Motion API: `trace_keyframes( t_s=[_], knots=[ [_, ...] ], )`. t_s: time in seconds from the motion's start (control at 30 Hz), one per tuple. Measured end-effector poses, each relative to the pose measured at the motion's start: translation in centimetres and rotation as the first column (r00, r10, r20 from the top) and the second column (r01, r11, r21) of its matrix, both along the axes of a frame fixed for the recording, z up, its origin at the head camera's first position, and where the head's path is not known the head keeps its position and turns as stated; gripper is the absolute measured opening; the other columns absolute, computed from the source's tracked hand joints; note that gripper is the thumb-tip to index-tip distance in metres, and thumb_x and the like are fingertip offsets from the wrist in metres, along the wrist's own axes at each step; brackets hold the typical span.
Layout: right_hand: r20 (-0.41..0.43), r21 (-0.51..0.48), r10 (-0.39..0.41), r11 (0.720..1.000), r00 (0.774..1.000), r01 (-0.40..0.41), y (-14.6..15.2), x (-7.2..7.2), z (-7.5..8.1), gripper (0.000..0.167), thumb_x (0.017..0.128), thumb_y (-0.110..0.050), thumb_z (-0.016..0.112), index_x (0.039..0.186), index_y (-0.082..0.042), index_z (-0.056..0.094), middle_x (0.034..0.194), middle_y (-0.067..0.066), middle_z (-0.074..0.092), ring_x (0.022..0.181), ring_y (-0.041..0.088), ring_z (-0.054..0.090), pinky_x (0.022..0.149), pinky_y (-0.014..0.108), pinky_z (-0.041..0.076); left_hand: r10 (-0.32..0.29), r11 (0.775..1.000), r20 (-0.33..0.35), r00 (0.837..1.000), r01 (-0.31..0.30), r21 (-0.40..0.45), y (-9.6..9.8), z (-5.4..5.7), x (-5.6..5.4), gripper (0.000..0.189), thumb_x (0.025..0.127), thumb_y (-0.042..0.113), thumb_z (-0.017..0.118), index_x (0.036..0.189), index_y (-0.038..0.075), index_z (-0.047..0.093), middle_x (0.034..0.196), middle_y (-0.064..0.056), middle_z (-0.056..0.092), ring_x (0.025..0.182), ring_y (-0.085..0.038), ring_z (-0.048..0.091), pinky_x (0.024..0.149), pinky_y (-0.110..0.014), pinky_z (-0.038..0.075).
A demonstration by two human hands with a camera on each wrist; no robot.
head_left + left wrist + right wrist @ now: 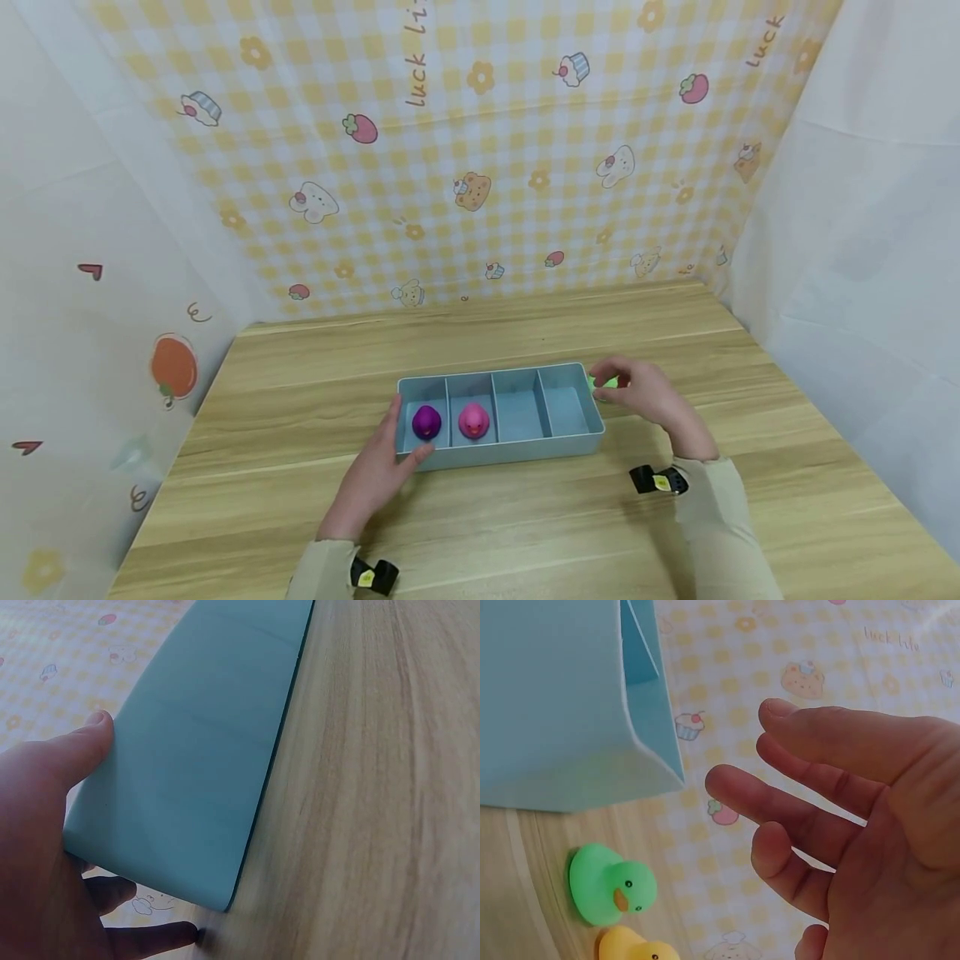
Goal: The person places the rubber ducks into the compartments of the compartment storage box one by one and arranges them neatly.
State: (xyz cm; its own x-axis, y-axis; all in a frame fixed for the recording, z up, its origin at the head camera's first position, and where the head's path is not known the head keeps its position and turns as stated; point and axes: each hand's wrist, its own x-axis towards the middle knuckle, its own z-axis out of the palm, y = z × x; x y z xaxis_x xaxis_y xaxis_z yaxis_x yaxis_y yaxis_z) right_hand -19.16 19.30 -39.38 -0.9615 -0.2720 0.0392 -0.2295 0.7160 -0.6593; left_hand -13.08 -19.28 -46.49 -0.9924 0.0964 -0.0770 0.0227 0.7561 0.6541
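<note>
A pale blue box point(517, 454) with dividers lies lengthwise on the table. Its leftmost compartment contains a purple rubber duck point(427, 422), and the one beside it a pink rubber duck point(473, 420). My left hand point(375, 473) grips the box's left end, with the thumb at the front wall's upper edge and fingers round the end wall. Past the right end, my right hand point(647, 393) hovers with loosely bent fingers and nothing in them. Below it in the right wrist view are a green rubber duck point(607, 885) and a yellow rubber duck point(626, 946), cut off by the frame.
Something red point(623, 381) shows partly behind the right hand. The wooden table point(300, 358) ends at a yellow checked cloth point(420, 167) at the back. White cloths hang at the left point(82, 208) and right point(855, 208).
</note>
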Motion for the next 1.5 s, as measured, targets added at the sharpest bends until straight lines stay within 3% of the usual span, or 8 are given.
trace_keyframes(
  t_s=[0.5,0.9,1.5],
  knots=[
    [0.000,-0.057,-0.102,0.993,0.995,0.102,2.9,-0.3,-1.1,0.022,0.087,-0.013,0.068,0.106,-0.002,0.066,0.102,0.012,0.068,0.092,0.026,0.052,0.077,0.032,0.042,0.000,1.000,-0.009,1.000,0.000,-0.013,0.1,-0.1,0.0,0.095,0.090,0.049,0.061,0.155,0.015,0.000,0.158,-0.017,0.018,0.142,-0.040,0.025,0.111,-0.057,0.028],
    [0.080,-0.093,-0.149,0.983,0.986,0.156,4.5,-1.5,-3.1,0.028,0.088,-0.013,0.068,0.113,-0.002,0.063,0.114,0.019,0.062,0.090,0.026,0.046,0.066,0.029,0.040,0.007,1.000,-0.005,1.000,-0.007,-0.016,0.0,-0.1,0.0,0.094,0.090,0.049,0.060,0.155,0.014,0.001,0.158,-0.017,0.018,0.142,-0.040,0.025,0.112,-0.056,0.027],
    [0.186,-0.153,-0.187,0.964,0.965,0.216,6.3,-2.5,-5.2,0.048,0.089,-0.012,0.065,0.133,-0.002,0.050,0.118,0.024,0.052,0.084,0.022,0.047,0.066,0.028,0.042,0.009,1.000,0.000,1.000,-0.009,-0.012,0.0,-0.1,0.0,0.094,0.090,0.050,0.059,0.155,0.016,0.001,0.157,-0.018,0.020,0.141,-0.041,0.026,0.112,-0.056,0.027]
  ],
)
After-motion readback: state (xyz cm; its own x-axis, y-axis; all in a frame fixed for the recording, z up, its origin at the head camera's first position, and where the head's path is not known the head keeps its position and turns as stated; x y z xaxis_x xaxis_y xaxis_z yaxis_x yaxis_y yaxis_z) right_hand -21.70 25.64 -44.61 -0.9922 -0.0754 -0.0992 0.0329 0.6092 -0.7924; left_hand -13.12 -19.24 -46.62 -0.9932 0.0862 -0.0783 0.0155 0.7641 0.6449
